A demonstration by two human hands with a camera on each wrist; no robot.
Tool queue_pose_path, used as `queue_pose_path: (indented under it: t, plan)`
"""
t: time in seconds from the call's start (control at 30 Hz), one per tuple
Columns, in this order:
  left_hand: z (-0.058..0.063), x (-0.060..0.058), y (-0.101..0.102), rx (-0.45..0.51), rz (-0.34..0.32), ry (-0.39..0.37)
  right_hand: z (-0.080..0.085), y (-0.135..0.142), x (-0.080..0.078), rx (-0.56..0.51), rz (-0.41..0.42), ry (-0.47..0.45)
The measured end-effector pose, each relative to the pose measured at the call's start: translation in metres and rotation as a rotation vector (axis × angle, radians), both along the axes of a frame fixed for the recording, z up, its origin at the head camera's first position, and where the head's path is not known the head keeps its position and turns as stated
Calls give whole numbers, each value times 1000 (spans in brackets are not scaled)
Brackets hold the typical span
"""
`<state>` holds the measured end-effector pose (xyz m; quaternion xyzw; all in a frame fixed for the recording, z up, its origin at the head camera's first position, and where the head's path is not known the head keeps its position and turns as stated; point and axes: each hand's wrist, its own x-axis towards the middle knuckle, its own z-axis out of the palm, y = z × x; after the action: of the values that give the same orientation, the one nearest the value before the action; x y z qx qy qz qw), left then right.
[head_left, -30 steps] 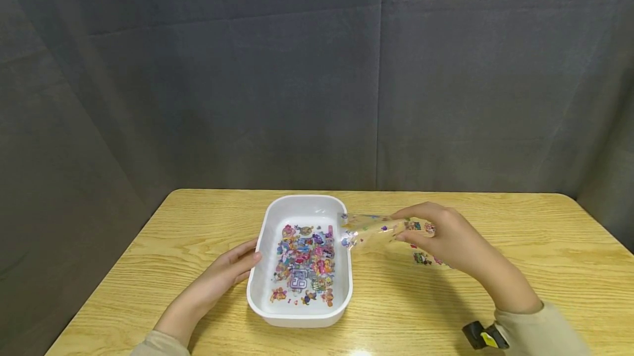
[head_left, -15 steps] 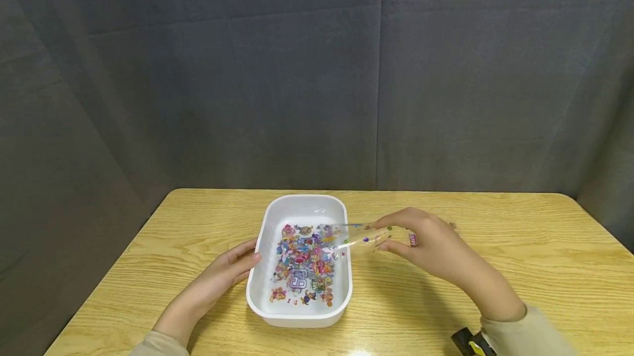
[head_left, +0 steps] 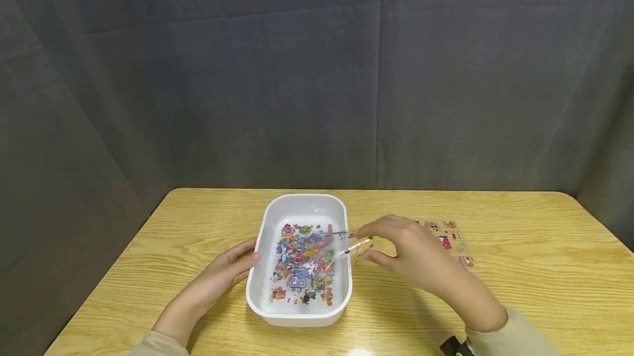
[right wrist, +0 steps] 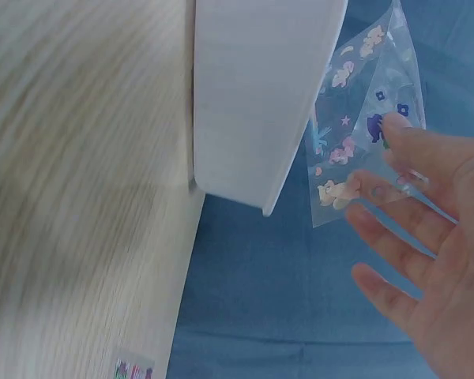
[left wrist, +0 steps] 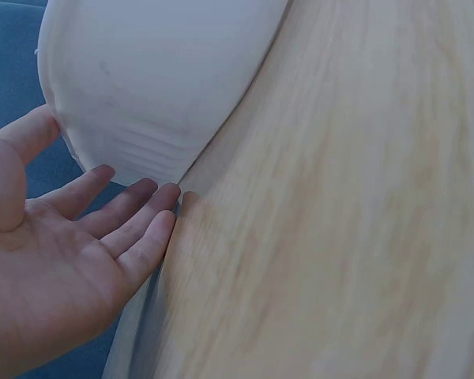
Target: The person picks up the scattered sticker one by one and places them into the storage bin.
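Note:
A white rectangular tub with rounded corners point(head_left: 299, 320) stands on the table, with clear sheets of colourful cartoon stickers point(head_left: 292, 268) lying inside. My left hand point(head_left: 223, 273) rests against the tub's left side, its thumb at the rim and its nearly straight fingertips on the outer wall. In the left wrist view those fingers lie loosely by the tub point(left wrist: 142, 79). My right hand point(head_left: 401, 251) pinches a bent, transparent sticker sheet point(right wrist: 340, 142) between thumb and index finger. The sheet's far end reaches over the right rim into the tub. The right hand's other fingers are spread.
More clear sticker sheet point(head_left: 448, 240) lies on the wooden table point(head_left: 520, 235) to the right, partly behind the right hand. A dark grey curtain point(head_left: 297, 97) hangs behind the table. A black device point(head_left: 454, 346) is at the right sleeve.
My right hand has moved left and slightly toward me, bringing the pinched sticker sheet over the tub. The sheet on the table is now more exposed. The left hand stays at the tub.

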<state>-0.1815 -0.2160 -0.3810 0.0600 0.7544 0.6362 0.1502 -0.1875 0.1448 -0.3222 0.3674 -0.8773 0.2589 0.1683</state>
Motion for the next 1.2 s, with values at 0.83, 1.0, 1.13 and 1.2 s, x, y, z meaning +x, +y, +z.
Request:
queue_pose_path:
  t: [0.83, 1.0, 1.13, 1.2]
  plan:
    - [0, 0, 1, -1, 6, 2, -7, -27, 14, 126, -21, 22]
    - [0, 0, 1, -2, 5, 3, -8, -28, 15, 140, -24, 11]
    - [0, 0, 1, -4, 2, 4, -10, -28, 15, 142, -22, -8]
    - [0, 0, 0, -4, 3, 3, -10, -29, 15, 146, -15, -22]
